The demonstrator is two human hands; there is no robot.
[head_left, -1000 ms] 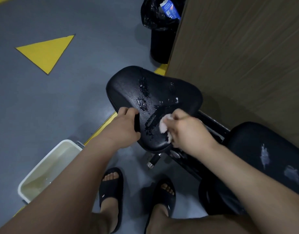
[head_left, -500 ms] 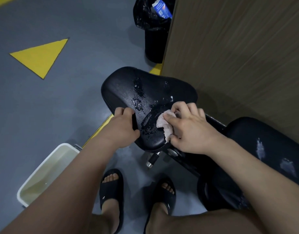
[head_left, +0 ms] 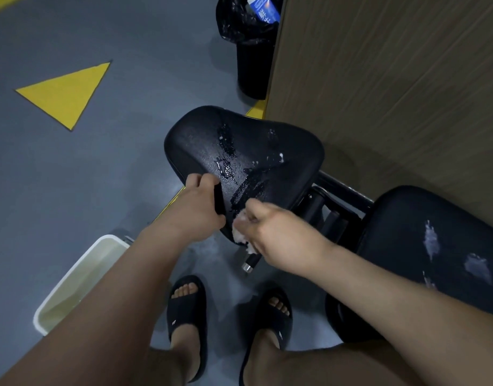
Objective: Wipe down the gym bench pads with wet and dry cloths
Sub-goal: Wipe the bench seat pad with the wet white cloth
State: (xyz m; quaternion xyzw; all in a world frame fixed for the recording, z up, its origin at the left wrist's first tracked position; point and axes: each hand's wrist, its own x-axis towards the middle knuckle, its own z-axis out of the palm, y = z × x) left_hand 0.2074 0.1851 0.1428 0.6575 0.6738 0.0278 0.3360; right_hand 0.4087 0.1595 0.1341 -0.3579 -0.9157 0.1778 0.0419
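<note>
My right hand (head_left: 280, 238) is blurred, so I cannot make out its single fingers. It is closed like a fist around the wet cloth (head_left: 240, 235). Only a small pale part of the cloth shows at the left of the fist; the rest is hidden inside my hand. The cloth presses on the lower tip of the black seat pad (head_left: 256, 146), near the middle of the frame, and my hand covers this tip.

My left hand (head_left: 196, 211) grips the lower left edge of the same pad. The fingers curl over the edge, and I cannot see their tips. The two hands are close to each other but they do not touch. Water drops and wet streaks lie on the middle of the pad.

The second pad (head_left: 434, 240), at the right, is cut by the frame edge and partly hidden by my right forearm. It has pale patches, and I cannot tell what they are. My left arm hides one side of the white tub (head_left: 81, 271) at the lower left, which has water in it. The black bin (head_left: 252, 65) at the top is cut off. My feet are in black sandals (head_left: 188, 313) at the bottom.
</note>
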